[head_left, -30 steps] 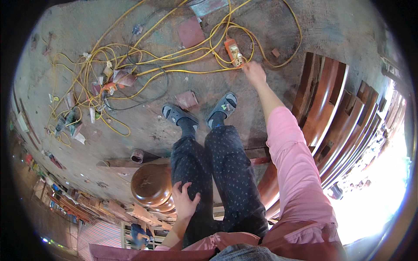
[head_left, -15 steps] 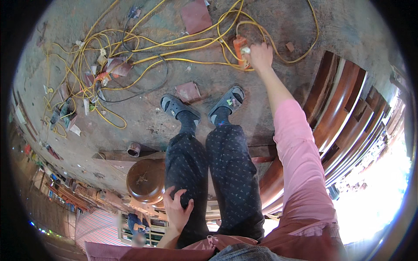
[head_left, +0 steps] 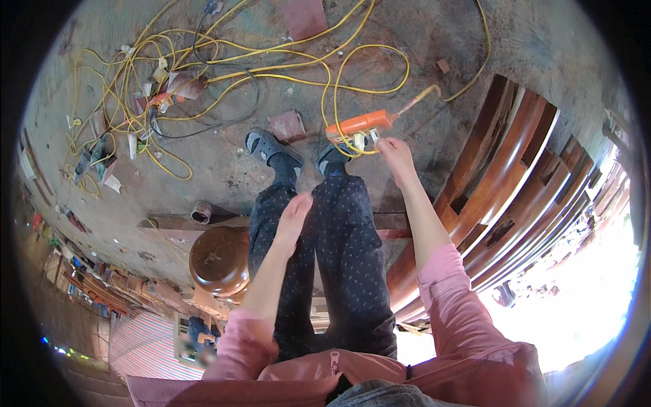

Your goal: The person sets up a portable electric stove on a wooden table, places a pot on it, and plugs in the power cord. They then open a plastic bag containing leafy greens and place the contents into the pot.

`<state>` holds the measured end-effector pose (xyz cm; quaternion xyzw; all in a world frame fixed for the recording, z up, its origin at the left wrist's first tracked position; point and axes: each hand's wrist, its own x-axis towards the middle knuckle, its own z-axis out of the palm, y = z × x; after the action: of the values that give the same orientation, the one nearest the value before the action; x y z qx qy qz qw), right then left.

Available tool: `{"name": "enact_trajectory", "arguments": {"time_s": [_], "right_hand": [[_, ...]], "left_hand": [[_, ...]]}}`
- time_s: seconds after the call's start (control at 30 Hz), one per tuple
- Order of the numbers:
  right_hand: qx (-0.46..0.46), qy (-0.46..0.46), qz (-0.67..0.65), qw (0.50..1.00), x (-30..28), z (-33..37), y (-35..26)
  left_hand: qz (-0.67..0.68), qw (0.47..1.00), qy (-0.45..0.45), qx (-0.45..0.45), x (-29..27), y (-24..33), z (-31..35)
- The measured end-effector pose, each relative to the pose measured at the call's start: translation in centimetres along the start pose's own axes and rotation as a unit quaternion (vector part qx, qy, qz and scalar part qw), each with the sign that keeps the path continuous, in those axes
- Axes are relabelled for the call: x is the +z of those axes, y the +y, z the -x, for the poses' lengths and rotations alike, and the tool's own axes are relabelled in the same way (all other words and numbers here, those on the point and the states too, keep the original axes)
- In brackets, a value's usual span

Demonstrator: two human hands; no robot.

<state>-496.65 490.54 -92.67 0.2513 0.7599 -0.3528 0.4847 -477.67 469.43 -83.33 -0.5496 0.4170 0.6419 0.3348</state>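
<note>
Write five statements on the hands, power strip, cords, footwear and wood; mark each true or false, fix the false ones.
1. The right hand is at the orange power strip. True.
2. The left hand is touching the orange power strip too. False: it is apart from it, over the dark trousers, with nothing visible in it.
3. Yellow cords lie tangled on the floor. True.
4. The person wears boots. False: they are grey sandals.
5. Polished brown wood pieces lie on the picture's right side. True.
</note>
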Motion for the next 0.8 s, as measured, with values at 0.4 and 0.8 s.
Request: {"name": "enact_trajectory", "arguments": {"time_s": [0.4,0.8], "right_hand": [[-0.049,-0.107,-0.024,0.993,-4.0,6.7,-2.5],[-0.046,-0.229,-0.024,0.972,-8.1,9.5,-5.8]], "left_hand": [[-0.368,0.859,-0.041,0.354,3.7,10.5,-8.9],[-0.137,0.927,-0.334,0.106,3.1,12.3,-3.7]]}}
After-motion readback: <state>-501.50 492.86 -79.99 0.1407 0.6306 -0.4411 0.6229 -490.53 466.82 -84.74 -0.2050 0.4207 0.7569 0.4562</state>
